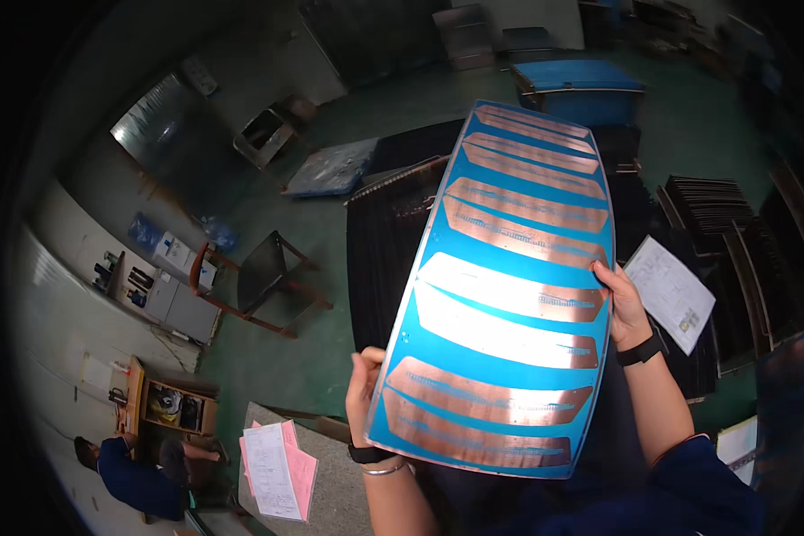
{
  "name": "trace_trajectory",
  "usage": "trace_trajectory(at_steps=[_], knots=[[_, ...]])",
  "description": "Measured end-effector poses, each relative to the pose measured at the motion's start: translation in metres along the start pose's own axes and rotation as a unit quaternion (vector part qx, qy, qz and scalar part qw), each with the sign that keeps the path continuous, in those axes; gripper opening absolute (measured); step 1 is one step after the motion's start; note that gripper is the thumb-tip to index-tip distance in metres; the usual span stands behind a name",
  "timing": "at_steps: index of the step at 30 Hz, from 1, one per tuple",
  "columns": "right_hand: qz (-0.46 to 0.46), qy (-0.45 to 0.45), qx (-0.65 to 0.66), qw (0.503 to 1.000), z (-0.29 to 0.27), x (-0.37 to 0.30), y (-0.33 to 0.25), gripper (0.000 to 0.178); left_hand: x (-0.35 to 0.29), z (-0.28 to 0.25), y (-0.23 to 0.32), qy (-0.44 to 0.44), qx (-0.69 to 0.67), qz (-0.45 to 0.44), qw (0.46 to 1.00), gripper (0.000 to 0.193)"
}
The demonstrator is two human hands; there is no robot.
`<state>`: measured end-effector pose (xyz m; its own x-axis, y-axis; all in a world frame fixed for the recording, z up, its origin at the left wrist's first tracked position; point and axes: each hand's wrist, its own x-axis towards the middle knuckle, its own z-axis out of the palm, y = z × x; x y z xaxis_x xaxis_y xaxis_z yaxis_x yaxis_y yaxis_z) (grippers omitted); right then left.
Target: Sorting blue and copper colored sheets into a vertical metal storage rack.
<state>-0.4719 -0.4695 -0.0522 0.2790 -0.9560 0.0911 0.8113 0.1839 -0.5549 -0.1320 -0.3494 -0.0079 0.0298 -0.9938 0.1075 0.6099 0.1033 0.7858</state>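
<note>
A large, thin circuit board panel [509, 246], blue with rows of copper-coloured shapes, is held up in front of me, tilted, with bright glare across its middle. My right hand [627, 308] grips its right edge, thumb on the front face and the other fingers partly behind. At the lower left edge is my left hand [364, 389], its fingers partly hidden behind the panel as it holds that side. Below and beyond the panel spreads a dark stack or table surface [380, 259], mostly covered by it.
A paper sheet [672, 293] lies right of the panel, near racks of dark boards [715, 214]. Pink and white papers [277, 469] rest on a grey surface at lower left. Farther off are a chair [263, 277], a blue-topped stack [576, 76] and a seated person [138, 473].
</note>
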Motion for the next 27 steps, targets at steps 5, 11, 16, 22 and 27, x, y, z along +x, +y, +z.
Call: trace_trajectory(at_steps=[5, 11, 16, 22, 27], knots=[[-0.061, 0.084, 0.006, 0.995, -0.009, -0.029, 0.02, 0.04, -0.044, 0.006, -0.049, 0.101, -0.194, 0.045, 0.975, 0.054], [-0.055, 0.126, -0.033, 0.99, -0.004, -0.067, 0.008, 0.043, -0.067, -0.008, -0.084, 0.201, -0.115, -0.024, 0.973, 0.047], [-0.246, 0.221, -0.019, 0.944, -0.078, -0.08, -0.075, 0.03, -0.08, -0.038, -0.054, 0.226, -0.017, -0.003, 0.974, 0.035], [-0.288, 0.201, -0.133, 0.927, -0.08, -0.137, -0.138, 0.035, -0.093, -0.064, -0.032, 0.274, 0.092, 0.003, 0.957, 0.038], [-0.299, 0.194, -0.255, 0.899, -0.051, -0.147, -0.144, 0.052, -0.098, -0.059, -0.017, 0.351, 0.179, -0.008, 0.919, 0.029]])
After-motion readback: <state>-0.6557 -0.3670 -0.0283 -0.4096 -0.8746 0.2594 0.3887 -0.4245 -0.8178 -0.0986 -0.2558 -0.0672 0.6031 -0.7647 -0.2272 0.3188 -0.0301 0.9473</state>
